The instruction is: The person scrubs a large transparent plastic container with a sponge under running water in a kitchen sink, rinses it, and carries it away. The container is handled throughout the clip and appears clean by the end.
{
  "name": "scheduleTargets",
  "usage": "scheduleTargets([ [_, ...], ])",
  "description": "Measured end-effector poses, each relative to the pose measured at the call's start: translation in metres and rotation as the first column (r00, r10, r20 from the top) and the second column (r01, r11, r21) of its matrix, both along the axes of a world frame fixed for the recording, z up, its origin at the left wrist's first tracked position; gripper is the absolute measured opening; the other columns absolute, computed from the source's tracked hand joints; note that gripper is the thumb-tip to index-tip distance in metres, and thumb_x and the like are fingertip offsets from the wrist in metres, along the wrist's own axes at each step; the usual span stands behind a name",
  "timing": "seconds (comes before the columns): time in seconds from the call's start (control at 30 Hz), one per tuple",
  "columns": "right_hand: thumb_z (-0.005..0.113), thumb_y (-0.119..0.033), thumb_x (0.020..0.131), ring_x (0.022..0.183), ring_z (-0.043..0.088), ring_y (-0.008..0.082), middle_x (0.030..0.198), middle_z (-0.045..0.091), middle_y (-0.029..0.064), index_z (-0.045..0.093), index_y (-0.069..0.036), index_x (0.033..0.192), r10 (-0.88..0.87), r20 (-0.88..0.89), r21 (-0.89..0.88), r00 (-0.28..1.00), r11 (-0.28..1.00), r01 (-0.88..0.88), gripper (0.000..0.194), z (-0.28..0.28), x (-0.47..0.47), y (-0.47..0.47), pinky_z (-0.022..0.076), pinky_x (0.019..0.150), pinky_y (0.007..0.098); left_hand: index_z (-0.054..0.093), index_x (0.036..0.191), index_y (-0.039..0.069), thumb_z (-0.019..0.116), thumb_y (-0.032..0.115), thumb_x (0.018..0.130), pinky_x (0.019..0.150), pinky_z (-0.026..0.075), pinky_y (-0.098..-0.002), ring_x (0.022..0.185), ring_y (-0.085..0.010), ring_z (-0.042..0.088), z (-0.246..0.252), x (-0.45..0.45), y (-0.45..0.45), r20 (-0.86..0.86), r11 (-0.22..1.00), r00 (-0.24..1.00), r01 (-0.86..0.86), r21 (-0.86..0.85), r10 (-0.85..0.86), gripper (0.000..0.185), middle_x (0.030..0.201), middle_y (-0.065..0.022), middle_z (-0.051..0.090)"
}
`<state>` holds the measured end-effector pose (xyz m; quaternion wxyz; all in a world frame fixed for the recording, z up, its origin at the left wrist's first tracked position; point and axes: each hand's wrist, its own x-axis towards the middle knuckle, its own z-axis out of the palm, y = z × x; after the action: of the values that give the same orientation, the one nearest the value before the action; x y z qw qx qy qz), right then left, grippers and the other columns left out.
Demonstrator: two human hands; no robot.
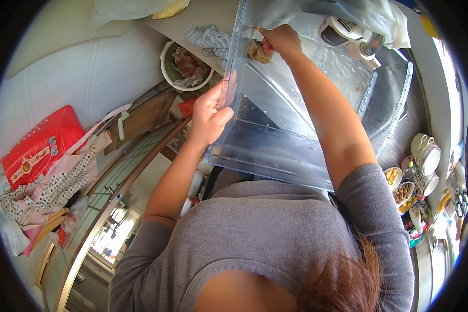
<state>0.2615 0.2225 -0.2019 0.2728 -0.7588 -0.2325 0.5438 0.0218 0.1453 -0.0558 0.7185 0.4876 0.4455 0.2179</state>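
A clear plastic drawer (273, 156), perhaps from a refrigerator, lies across the counter before me, its near edge close to my body. My left hand (210, 115) grips its left rim with the thumb on top. Inside the drawer, near the far left side, my right hand (282, 41) holds a crumpled tan cloth (260, 52) against the plastic. Small specks dot the drawer's bottom. Another clear plastic drawer (394, 111) lies to the right, partly behind the first.
White containers (341, 30) and plastic bags stand at the far right. A grey cloth (208, 37) and a white waste bin (167, 74) are at the far left. Bowls of food (403, 193) and stacked cups (429, 158) sit right; a red package (43, 146) lies left.
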Motion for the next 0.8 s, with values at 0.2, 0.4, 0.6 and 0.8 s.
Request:
scheduleTargets([
  [0.2,0.071,-0.04,0.091,0.059,0.071,0.0119,0.069,0.073,0.0019,0.073,-0.006,0.072,0.035,0.065,-0.085,0.997,0.996,-0.029,0.04,0.013,-0.002,0.001,0.0553,0.063,0.0249,0.034,0.151,-0.009,0.042,-0.018,0.078,0.121,0.026,-0.0415,0.145,-0.0288,0.038,-0.002,-0.001,-0.001,0.014,1.0,1.0,0.001,0.002,-0.001,0.074,0.157,-0.0198,0.039],
  [0.4,0.069,-0.044,0.091,0.061,0.072,0.0105,0.067,0.073,-0.0006,0.073,-0.008,0.068,0.065,0.102,-0.095,0.993,0.994,-0.055,0.042,0.017,-0.01,0.008,0.0555,0.066,0.0263,0.034,0.153,-0.005,0.039,-0.014,0.074,0.12,0.027,-0.0492,0.146,-0.0348,0.037,-0.008,-0.008,0.0,-0.026,0.998,0.999,0.038,0.047,-0.037,0.08,0.16,-0.0191,0.034],
  [0.6,0.068,-0.044,0.091,0.063,0.072,0.0104,0.065,0.073,-0.0016,0.073,-0.01,0.067,0.091,0.164,-0.107,0.982,0.991,-0.074,0.042,0.03,-0.013,0.006,0.0556,0.067,0.0286,0.034,0.15,-0.01,0.042,-0.017,0.077,0.121,0.027,-0.0418,0.144,-0.0289,0.039,-0.004,-0.007,0.0,0.009,1.0,1.0,-0.013,-0.013,0.013,0.074,0.156,-0.019,0.04],
  [0.8,0.07,-0.051,0.088,0.06,0.071,0.0098,0.065,0.072,-0.0032,0.073,-0.012,0.067,0.108,0.213,-0.13,0.971,0.988,-0.082,0.044,0.02,-0.014,0.008,0.054,0.066,0.0259,0.034,0.151,-0.009,0.043,-0.016,0.078,0.12,0.029,-0.0387,0.144,-0.0265,0.04,-0.005,-0.007,0.001,0.02,1.0,1.0,-0.003,-0.002,0.003,0.074,0.156,-0.0169,0.041],
])
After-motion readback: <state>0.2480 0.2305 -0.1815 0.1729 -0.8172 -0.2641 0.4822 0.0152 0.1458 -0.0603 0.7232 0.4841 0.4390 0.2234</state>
